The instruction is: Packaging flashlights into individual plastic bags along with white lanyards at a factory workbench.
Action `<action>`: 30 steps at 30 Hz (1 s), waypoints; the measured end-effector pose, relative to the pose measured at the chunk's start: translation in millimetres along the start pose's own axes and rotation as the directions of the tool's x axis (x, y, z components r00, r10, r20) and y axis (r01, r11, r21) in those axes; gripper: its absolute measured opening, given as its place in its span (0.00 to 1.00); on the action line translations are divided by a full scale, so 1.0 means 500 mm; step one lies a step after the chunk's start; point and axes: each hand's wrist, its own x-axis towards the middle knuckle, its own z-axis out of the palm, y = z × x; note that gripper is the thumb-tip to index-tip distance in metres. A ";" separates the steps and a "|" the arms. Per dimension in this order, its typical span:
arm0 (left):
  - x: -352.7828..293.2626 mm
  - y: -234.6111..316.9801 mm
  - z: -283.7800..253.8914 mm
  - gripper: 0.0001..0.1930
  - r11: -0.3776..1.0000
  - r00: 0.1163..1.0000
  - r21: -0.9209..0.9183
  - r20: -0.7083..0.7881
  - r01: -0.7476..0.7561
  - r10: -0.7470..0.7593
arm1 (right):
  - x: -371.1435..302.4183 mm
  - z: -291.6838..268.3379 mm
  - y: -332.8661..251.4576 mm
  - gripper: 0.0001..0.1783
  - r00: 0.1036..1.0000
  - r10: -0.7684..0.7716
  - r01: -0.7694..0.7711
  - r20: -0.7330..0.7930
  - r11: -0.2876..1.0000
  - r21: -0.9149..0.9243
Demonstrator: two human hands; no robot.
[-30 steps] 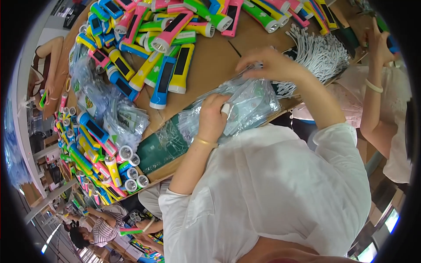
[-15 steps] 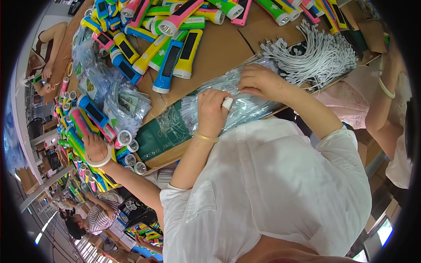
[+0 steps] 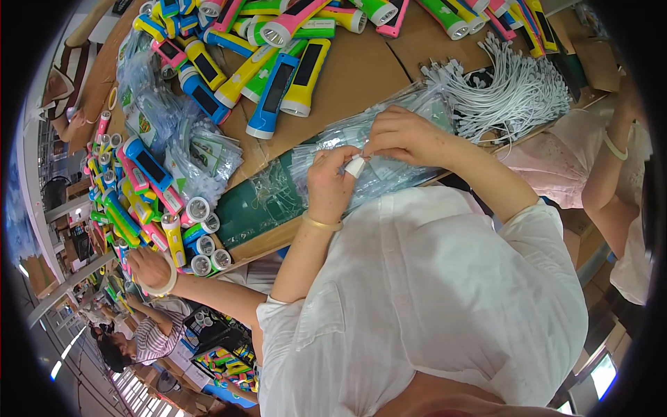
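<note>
Over a stack of clear plastic bags (image 3: 410,174), my two hands meet with their fingertips close together. My left hand (image 3: 328,184), a yellowish bangle on its wrist, is closed in a pinch. A small white piece (image 3: 355,166) shows at its thumb; whether it is a wrap on the thumb or something held, I cannot tell. My right hand (image 3: 401,139) pinches right beside it, fingers bent and pressed together. What lies between the fingertips is too small to make out. Beyond my right hand lies a bundle of white cables (image 3: 511,94).
Colourful flashlights (image 3: 274,97) are heaped at the far side, with more (image 3: 149,167) at the left. Bags with printed cards (image 3: 201,156) lie between. A co-worker's hand (image 3: 149,270) with a white bangle is at lower left; another person's arm (image 3: 611,167) is at right.
My right hand has moved left and slightly down, from the bags to my left fingertips. The co-worker's bangled hand has drawn back from the left flashlights, toward the lower left.
</note>
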 end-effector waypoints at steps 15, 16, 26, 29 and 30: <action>-0.015 -0.014 0.013 0.17 0.996 0.998 -0.089 -0.052 0.017 -0.022 | 0.004 -0.006 -0.003 0.12 0.999 -0.012 0.014 -0.045 0.999 0.047; -0.013 -0.009 0.016 0.16 0.991 0.996 -0.133 -0.078 0.023 -0.034 | 0.001 -0.004 -0.001 0.10 0.998 -0.029 0.029 -0.059 1.000 0.011; 0.013 0.005 -0.009 0.09 0.963 0.956 0.054 0.141 -0.266 0.256 | -0.036 -0.049 0.021 0.08 0.992 0.090 -0.080 0.093 0.991 -0.110; -0.003 -0.006 -0.027 0.09 0.967 0.958 0.026 0.143 -0.253 0.247 | -0.085 -0.145 0.065 0.12 0.922 0.355 -0.361 0.155 0.933 0.010; -0.005 -0.011 -0.032 0.09 0.969 0.958 0.024 0.157 -0.247 0.240 | -0.094 -0.178 0.073 0.14 0.863 0.487 -0.504 0.135 0.846 0.171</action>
